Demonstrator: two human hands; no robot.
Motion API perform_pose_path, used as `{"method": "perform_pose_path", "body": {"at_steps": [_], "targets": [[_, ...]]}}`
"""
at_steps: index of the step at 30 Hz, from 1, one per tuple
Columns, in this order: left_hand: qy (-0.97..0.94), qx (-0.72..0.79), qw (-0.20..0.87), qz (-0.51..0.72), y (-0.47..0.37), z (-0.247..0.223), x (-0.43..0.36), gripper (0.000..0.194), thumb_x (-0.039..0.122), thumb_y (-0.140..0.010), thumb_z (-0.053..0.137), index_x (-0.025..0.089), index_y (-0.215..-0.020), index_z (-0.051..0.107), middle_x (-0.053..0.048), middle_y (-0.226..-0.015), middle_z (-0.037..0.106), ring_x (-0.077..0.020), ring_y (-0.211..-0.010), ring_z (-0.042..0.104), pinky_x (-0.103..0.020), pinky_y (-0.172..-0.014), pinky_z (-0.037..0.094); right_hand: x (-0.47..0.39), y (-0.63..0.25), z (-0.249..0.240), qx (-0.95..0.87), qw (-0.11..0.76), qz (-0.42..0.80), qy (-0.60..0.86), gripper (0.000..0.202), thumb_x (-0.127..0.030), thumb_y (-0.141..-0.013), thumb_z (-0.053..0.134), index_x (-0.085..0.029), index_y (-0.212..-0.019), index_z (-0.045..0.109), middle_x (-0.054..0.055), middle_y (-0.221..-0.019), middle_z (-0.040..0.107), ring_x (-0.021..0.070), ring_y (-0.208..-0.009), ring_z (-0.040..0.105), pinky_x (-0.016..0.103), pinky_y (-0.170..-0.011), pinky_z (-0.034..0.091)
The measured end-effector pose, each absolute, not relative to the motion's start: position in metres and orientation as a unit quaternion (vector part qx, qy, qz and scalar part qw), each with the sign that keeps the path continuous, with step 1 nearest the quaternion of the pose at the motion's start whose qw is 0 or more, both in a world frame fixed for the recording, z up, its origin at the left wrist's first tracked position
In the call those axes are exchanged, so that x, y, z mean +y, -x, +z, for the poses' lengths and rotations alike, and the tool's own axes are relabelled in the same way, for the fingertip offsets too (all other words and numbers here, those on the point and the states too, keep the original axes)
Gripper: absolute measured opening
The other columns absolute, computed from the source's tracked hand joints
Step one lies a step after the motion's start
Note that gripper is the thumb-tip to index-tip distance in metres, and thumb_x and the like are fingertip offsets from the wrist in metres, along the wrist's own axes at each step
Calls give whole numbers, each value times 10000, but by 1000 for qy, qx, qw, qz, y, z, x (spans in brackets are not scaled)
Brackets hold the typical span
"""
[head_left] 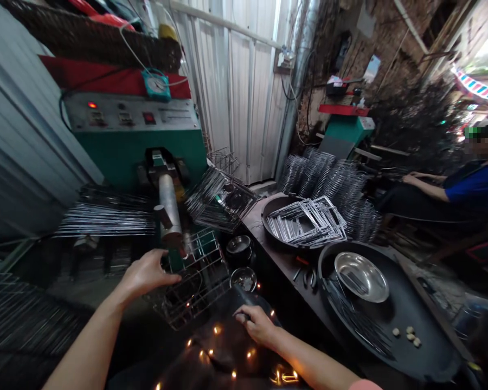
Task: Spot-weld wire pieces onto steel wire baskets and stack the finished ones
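Observation:
A wire basket (205, 260) of metal rods sits under the electrode of a spot welder (169, 203). My left hand (146, 273) grips the near left side of this basket, thumb toward the electrode and fingertips partly hidden. Low in front of the basket, my right hand (256, 324) is closed around a small dark thing whose kind I cannot make out. Bright orange sparks (217, 329) scatter over the dark area by my right hand and forearm.
Bundled wire rods (106, 219) lie left of the welder. At right, a round pan (268, 230) holds rectangular wire frames, and a larger black tray (423, 330) carries a steel bowl (361, 276). Pliers (309, 276) lie between. A person in blue (477, 184) sits far right.

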State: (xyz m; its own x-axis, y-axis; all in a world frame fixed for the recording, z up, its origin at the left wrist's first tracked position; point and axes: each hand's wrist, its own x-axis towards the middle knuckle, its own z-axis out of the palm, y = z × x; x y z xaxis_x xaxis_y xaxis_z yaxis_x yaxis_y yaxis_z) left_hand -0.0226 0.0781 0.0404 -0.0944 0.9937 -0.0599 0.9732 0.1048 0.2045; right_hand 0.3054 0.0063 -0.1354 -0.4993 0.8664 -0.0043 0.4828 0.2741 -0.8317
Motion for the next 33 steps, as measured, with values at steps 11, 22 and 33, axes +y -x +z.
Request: {"method": "perform_pose_path", "body": {"at_steps": [11, 22, 33], "targets": [[-699, 715, -20, -1, -8, 42, 40, 754, 466, -629, 661, 84, -1275, 586, -249, -1373, 545, -423, -1294, 490, -564, -1040, 420, -23, -349, -90, -747, 247, 410, 462, 250, -265, -911, 533, -175, -953, 763, 54, -860, 764, 180, -801, 697, 253, -752, 489], [-691, 721, 41, 24, -4, 39, 45, 789, 531, -597, 699, 122, -1264, 597, -216, -1315, 599, -414, -1246, 541, -545, -1042, 433, 6, -339, -71, -807, 276, 334, 402, 224, -209, -934, 521, -182, -974, 740, 63, -903, 765, 167, -826, 701, 244, -771, 506], [-665, 732, 146, -28, 29, 72, 89, 688, 642, -886, 288, 157, -1164, 689, -183, -1152, 719, -408, -1115, 650, -507, -916, 497, 174, -199, 68, -938, 11, 36, 344, 256, -330, -1011, 511, -243, -1184, 680, 63, -1221, 692, 188, -979, 694, 247, -710, 480]]}}
